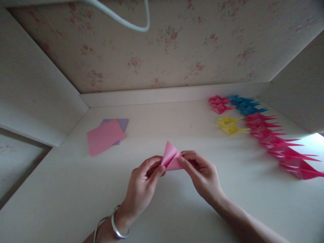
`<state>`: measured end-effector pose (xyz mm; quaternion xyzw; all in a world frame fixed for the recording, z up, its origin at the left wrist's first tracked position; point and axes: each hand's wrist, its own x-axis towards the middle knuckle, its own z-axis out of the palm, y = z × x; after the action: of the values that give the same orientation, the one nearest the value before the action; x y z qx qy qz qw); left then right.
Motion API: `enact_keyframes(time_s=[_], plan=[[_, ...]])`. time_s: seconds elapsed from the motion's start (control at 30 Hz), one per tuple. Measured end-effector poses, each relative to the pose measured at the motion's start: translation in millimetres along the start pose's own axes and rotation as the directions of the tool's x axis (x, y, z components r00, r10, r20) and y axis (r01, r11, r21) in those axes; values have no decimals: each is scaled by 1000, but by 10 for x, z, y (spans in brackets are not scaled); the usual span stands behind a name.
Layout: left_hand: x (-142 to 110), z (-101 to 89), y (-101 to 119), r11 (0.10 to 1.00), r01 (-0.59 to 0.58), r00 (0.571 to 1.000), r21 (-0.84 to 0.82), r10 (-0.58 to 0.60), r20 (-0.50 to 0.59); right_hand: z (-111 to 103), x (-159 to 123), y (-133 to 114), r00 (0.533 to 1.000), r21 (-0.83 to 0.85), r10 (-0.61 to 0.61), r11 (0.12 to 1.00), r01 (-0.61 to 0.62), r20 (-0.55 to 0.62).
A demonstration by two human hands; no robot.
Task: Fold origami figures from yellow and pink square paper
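Note:
A partly folded piece of pink origami paper [170,156] is held up over the white table, its pointed tip facing away from me. My left hand [146,180] pinches its left corner between thumb and fingers. On the opposite side, my right hand [202,172] grips the right corner, the thumb pressed on the front face. A crease runs across the middle of the paper. Fingers behind the sheet are partly hidden. Two silver bangles [116,224] circle my left wrist.
Pink paper [105,136] lies on purple paper [123,124] at the left. Folded paper figures stand at the right: several red-pink ones [283,152], blue ones [246,104], yellow ones [229,125] and pink ones [219,104]. A white cable [121,21] hangs before the floral wall [172,54].

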<state>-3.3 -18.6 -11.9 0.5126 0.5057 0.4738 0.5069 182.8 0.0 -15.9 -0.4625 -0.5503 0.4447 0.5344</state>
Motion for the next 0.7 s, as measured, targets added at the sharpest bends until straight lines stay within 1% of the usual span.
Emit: enact_keyframes(time_s=[0.07,0.23,0.4,0.57,0.7], plan=[[-18,-6,0,996,-48,999,72,49,-3,0,-9,8,1000,4,11,1000,-11,-8],[-51,10,56,979,-84,996,184,81,22,-6,-31,26,999,-32,12,999,-13,-33],[-88,40,62,991,-37,999,125,38,-4,-3,-49,18,998,-60,34,998,-37,-52],[-82,17,63,948,-122,992,294,109,63,-8,-49,23,995,-86,35,995,-43,-91],[-73,5,88,934,-171,985,313,158,67,-6,-53,33,994,-66,31,997,-38,-102]])
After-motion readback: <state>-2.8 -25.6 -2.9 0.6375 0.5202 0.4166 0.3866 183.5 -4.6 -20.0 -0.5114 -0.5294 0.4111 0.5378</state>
